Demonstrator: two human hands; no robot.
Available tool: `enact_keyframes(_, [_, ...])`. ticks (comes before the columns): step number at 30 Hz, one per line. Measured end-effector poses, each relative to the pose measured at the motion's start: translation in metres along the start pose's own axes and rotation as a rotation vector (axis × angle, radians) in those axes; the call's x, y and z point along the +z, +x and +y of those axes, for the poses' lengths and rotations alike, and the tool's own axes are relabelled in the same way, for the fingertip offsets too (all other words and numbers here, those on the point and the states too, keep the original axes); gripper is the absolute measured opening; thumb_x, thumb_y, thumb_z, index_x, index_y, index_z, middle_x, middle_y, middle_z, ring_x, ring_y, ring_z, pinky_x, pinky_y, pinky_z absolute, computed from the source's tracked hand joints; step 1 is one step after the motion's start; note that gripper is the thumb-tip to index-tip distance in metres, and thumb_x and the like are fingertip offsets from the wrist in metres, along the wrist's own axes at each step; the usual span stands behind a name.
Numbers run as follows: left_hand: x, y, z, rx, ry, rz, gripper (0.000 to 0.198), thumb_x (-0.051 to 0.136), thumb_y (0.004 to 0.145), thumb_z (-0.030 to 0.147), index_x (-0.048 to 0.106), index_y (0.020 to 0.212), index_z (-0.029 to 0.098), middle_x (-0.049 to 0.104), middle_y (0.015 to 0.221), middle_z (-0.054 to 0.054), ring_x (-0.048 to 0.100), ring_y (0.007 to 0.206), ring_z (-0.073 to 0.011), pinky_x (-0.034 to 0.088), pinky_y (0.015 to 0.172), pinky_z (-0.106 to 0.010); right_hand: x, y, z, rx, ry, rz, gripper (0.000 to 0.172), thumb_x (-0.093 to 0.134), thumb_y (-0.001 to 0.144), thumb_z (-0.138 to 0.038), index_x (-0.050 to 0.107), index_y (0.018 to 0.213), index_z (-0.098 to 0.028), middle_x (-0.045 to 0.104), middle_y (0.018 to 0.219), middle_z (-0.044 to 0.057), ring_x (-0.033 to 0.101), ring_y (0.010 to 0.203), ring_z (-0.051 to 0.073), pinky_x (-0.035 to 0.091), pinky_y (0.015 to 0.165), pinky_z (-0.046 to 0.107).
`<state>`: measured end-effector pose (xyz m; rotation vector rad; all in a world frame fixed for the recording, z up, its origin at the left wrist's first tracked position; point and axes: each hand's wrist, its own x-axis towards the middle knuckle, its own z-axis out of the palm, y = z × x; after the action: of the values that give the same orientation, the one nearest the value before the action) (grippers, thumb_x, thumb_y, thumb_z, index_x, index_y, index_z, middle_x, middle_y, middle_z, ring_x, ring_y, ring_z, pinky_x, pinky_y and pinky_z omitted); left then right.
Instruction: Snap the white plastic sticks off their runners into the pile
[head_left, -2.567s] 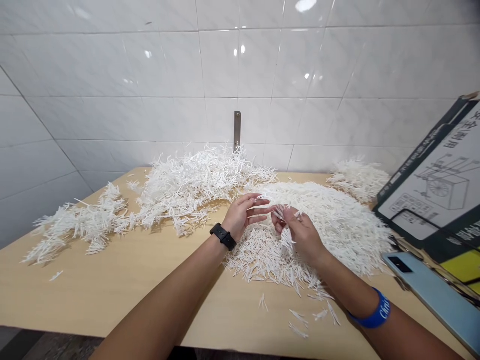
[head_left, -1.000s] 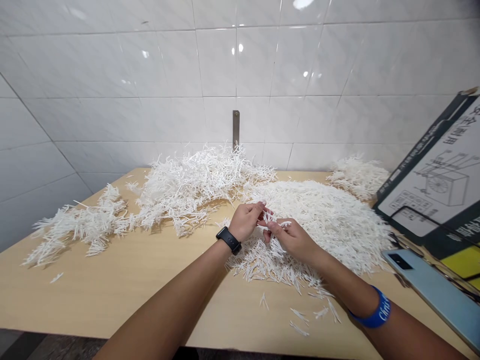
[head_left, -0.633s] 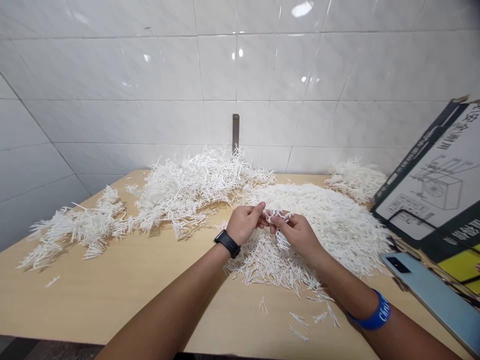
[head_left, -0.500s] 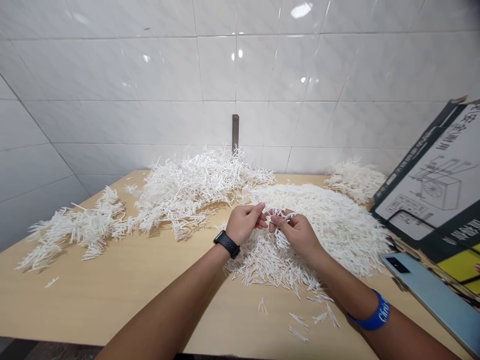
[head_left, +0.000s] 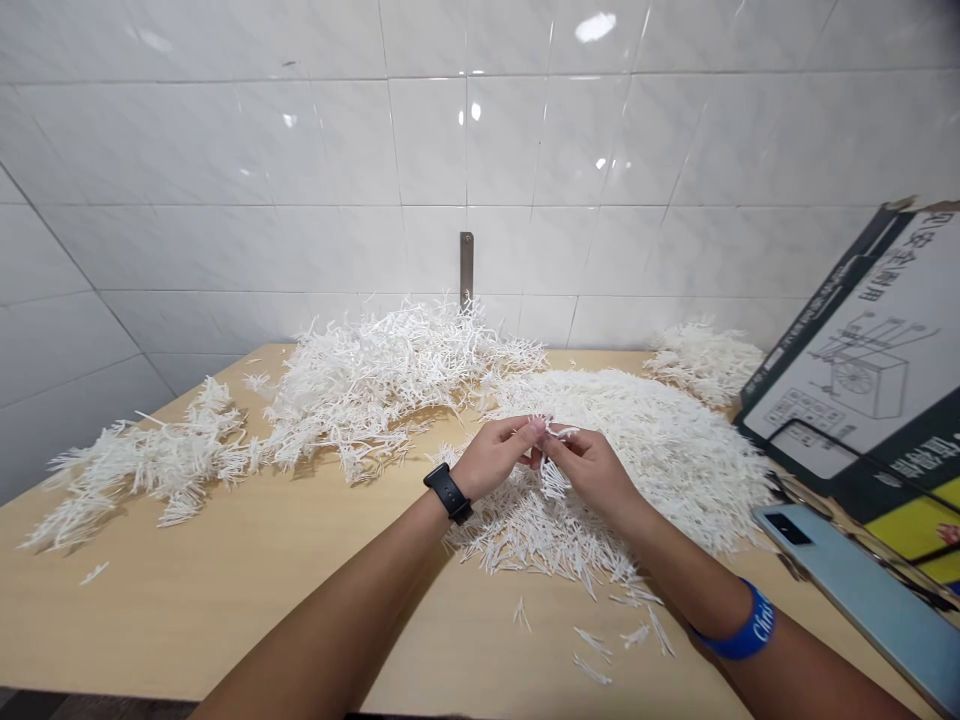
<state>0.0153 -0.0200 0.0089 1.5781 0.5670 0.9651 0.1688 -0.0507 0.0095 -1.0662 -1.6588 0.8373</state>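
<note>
Pinched together, the fingertips of the left hand point(head_left: 495, 458) and right hand point(head_left: 592, 470) clamp a small tuft of thin white sticks point(head_left: 555, 480) over the loose heap point(head_left: 645, 440) mid-desk point(head_left: 187, 610) (light, tangly stuff). A slackened pinch could shed sticks; a drifting forearm could nudge the phone point(head_left: 840, 565) at the right edge.
</note>
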Motion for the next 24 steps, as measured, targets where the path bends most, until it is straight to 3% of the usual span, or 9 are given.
enact_keyframes(3, [0.0006,-0.0001,-0.0011,-0.023,0.027,0.002,0.043,0.049,0.085,0.056,0.061,0.079,0.014,0.056,0.076,-0.004,0.054,0.076,-0.0146,0.049,0.069,-0.028,0.0007,-0.0001,0.003,0.015,-0.025,0.069,0.048,0.056,0.08,-0.058,0.06,0.057,-0.017,0.048,0.048,-0.001,0.045,0.052,0.014,0.035,0.05,0.026])
enact_keyframes(8, [0.0,-0.002,-0.0065,-0.039,0.25,0.019,0.045,0.043,0.089,0.054,0.061,0.079,0.014,0.058,0.073,-0.003,0.054,0.071,-0.0139,0.046,0.066,-0.026,0.0022,-0.0034,0.0034,0.003,-0.137,0.134,0.041,0.054,0.084,-0.049,0.057,0.059,-0.016,0.045,0.051,-0.002,0.038,0.05,0.011,0.029,0.048,0.025])
enact_keyframes(12, [-0.0028,-0.003,-0.008,-0.036,0.42,0.003,0.048,0.046,0.086,0.057,0.059,0.068,0.014,0.056,0.064,-0.002,0.052,0.063,-0.0133,0.043,0.061,-0.024,0.0,-0.0026,0.0031,-0.029,-0.153,0.004,0.038,0.049,0.087,-0.043,0.059,0.062,-0.016,0.053,0.055,-0.001,0.043,0.053,0.012,0.033,0.052,0.025])
enact_keyframes(15, [-0.0036,-0.0028,-0.0048,-0.019,0.345,-0.024,0.048,0.043,0.088,0.055,0.058,0.067,0.014,0.059,0.064,-0.003,0.055,0.063,-0.0136,0.044,0.063,-0.024,-0.0019,-0.0006,0.0026,-0.042,-0.088,-0.112,0.041,0.046,0.089,-0.044,0.061,0.062,-0.017,0.061,0.063,0.003,0.05,0.057,0.014,0.037,0.055,0.025])
enact_keyframes(17, [-0.0031,-0.0028,-0.0031,0.001,0.32,-0.021,0.049,0.04,0.09,0.053,0.058,0.066,0.015,0.061,0.064,-0.003,0.057,0.064,-0.014,0.045,0.065,-0.024,-0.0016,-0.0002,0.0023,-0.041,-0.067,-0.121,0.042,0.046,0.089,-0.045,0.06,0.06,-0.017,0.063,0.066,0.003,0.052,0.06,0.015,0.039,0.057,0.026])
enact_keyframes(24, [0.0033,-0.006,-0.006,0.049,0.563,0.216,0.046,0.041,0.091,0.047,0.062,0.064,0.017,0.064,0.058,-0.002,0.062,0.061,-0.0163,0.042,0.061,-0.025,0.0054,-0.0038,0.0006,0.078,-0.091,0.118,0.044,0.056,0.08,-0.052,0.059,0.055,-0.017,0.052,0.049,0.0,0.046,0.051,0.014,0.037,0.049,0.026])
